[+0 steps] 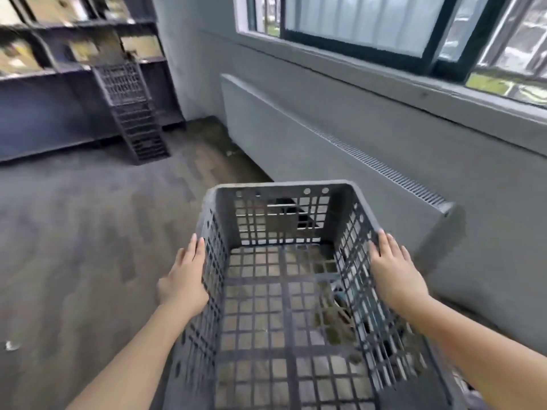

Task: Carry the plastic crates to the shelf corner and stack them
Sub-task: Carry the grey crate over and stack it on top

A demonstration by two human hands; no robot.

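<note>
- An empty grey lattice crate (pixel 284 291) sits between the hands, mouth up, long axis running away from the person.
- Left hand (pixel 185 279) presses flat on its left wall; right hand (pixel 395 269) grips the right rim.
- Ahead and left of the hands, crates (pixel 130 110) stand stacked at the shelf (pixel 44 75) corner.

The crate (pixel 284 291) is matt grey plastic moulded as an open lattice, its rim smooth. The floor (pixel 88 232) looks like rough, dull carpet. The heater casing (pixel 296 149) is smooth matt painted metal. The shelf (pixel 44 113) looks like dark painted metal. The window (pixel 370 22) has glossy glass.
</note>
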